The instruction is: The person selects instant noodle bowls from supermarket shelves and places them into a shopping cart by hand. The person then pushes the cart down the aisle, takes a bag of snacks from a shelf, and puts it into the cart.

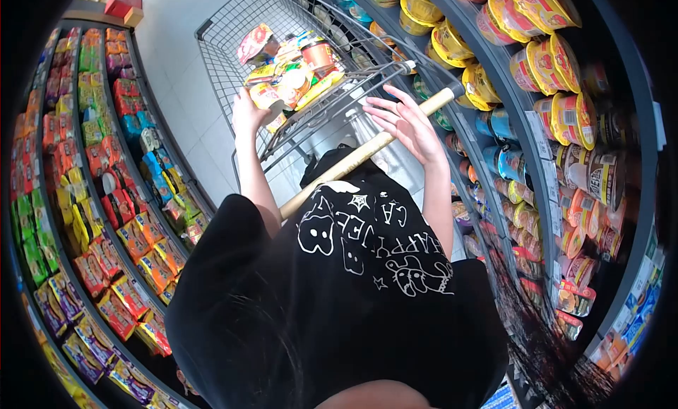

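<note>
A metal shopping cart point(219, 63) stands ahead of me, its light-coloured handle bar point(353, 157) running diagonally in front of my black shirt. Inside the basket lie several packaged foods, among them a red cup point(319, 57) and a pink-and-white package point(255, 43). My left hand point(248, 116) is at the basket's near left edge, beside a yellow package point(264, 95); its fingers are partly hidden, and I cannot tell whether it holds anything. Above the handle bar, my right hand point(409, 125) is raised with its fingers spread and nothing in it.
On the left, long shelves point(85, 144) carry rows of colourful packets. Shelves of cup and bowl noodles point(547, 67) rise close on the right. Pale floor tiles point(166, 63) show between the left shelves and the cart. A red box point(123, 4) is at the far upper left.
</note>
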A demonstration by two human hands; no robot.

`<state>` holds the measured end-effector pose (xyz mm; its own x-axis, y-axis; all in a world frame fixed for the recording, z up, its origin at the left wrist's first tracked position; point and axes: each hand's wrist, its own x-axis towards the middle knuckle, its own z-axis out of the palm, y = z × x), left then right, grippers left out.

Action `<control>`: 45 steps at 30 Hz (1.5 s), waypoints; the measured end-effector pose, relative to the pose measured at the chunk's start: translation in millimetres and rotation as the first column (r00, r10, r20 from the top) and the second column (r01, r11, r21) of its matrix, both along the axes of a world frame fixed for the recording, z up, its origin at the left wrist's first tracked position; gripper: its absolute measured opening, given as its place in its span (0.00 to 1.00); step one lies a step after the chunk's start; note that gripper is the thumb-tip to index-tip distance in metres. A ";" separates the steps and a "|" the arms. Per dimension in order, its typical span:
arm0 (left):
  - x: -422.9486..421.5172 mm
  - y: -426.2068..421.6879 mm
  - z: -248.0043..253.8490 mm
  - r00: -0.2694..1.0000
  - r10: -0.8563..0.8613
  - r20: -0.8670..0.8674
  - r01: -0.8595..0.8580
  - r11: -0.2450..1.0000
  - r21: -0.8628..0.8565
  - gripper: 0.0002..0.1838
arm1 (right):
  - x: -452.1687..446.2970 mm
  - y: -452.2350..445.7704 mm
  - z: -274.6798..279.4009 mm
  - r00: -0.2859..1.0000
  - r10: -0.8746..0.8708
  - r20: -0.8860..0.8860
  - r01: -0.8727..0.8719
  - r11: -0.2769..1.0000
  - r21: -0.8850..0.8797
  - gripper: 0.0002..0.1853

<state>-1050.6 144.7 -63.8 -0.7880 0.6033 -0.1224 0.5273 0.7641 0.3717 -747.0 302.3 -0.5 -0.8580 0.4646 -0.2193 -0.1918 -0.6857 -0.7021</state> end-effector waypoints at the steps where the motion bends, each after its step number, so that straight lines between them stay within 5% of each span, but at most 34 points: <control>1: -2.6 -4.8 -12.9 0.996 0.072 0.055 -0.063 0.988 -0.140 0.40 | 0.4 0.8 -1.6 1.000 0.009 -0.006 -0.009 1.000 -0.009 0.27; 4: 0.8 -17.7 -48.6 0.989 0.142 0.039 -0.129 0.961 -0.244 0.41 | 1.0 2.6 -1.6 1.000 0.024 -0.019 -0.025 1.000 -0.012 0.27; 8: -8.7 -35.9 -81.1 0.989 0.117 -0.088 -0.131 0.976 -0.174 0.42 | 1.6 2.8 -3.4 1.000 -0.005 -0.031 0.004 1.000 -0.010 0.26; 13: -11.5 -49.3 -108.9 0.996 -0.022 -0.081 0.002 0.971 -0.237 0.41 | 2.7 3.1 -2.1 0.998 0.006 -0.065 -0.007 1.000 -0.024 0.25; 15: -13.7 -48.0 -106.7 0.985 -0.069 0.160 0.117 0.941 -0.316 0.38 | 2.2 4.0 -1.9 0.999 0.006 -0.035 -0.007 1.000 -0.023 0.25; 19: -20.3 -38.1 -107.3 0.954 0.109 0.280 -0.025 0.958 -0.287 0.33 | 2.7 4.6 -0.1 1.000 0.004 -0.031 -0.004 1.000 -0.017 0.26; 23: -25.1 -47.7 -126.9 0.972 -0.007 0.237 0.057 0.977 -0.205 0.31 | 2.0 5.5 -0.5 0.999 0.007 -0.053 -0.008 1.000 -0.017 0.26; 25: -19.7 -34.9 -91.7 0.893 -0.038 0.449 0.177 0.946 -0.271 0.36 | 2.4 5.4 -2.6 0.998 -0.006 -0.065 0.005 1.000 -0.014 0.26; 29: -36.5 -13.8 -97.5 0.858 -0.134 0.496 0.305 0.909 -0.283 0.33 | 3.9 3.7 -2.8 0.995 -0.013 -0.095 0.013 1.000 -0.002 0.27; 31: 1.2 14.6 -42.8 0.939 -0.202 0.280 0.249 0.958 -0.145 0.32 | 4.2 3.1 -4.4 0.996 -0.021 -0.086 0.020 1.000 -0.015 0.26; 32: -0.7 20.9 -60.5 0.913 -0.392 0.114 0.394 0.919 0.004 0.30 | 3.3 3.7 -8.8 0.992 -0.022 -0.124 0.018 0.999 -0.029 0.26; 33: 27.9 46.7 -11.9 0.900 -0.369 0.233 0.414 0.890 -0.192 0.31 | 3.3 3.4 -4.3 0.994 -0.037 -0.098 0.033 0.999 -0.042 0.25; 35: 32.1 56.3 -56.8 0.784 -0.616 0.081 0.609 0.787 0.096 0.27 | 3.5 3.6 -12.2 0.990 -0.044 -0.137 0.038 0.998 -0.043 0.24; 37: 64.5 75.2 -25.7 0.709 -0.609 0.355 0.586 0.789 0.183 0.23 | 2.3 2.8 -24.8 0.983 -0.042 -0.178 0.028 0.996 -0.082 0.24; 42: 87.3 80.0 33.3 0.712 -0.702 -0.034 0.693 0.694 0.195 0.21 | 4.3 0.0 -15.0 0.984 -0.052 -0.168 0.037 0.995 -0.090 0.21; 44: 106.2 86.7 53.7 0.759 -0.556 0.338 0.515 0.831 0.208 0.23 | 4.7 -0.8 -13.8 0.985 -0.060 -0.163 0.049 0.996 -0.070 0.20; 45: 114.6 87.8 50.8 0.748 -0.595 0.294 0.546 0.804 0.235 0.25 | 4.6 -0.9 -11.7 0.986 -0.063 -0.153 0.054 0.997 -0.064 0.20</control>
<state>-936.0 232.4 -12.9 -0.2139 0.9553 -0.2039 0.6722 0.2954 0.6789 -742.4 301.4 -12.2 -0.8555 0.5051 -0.1143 -0.3361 -0.7095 -0.6194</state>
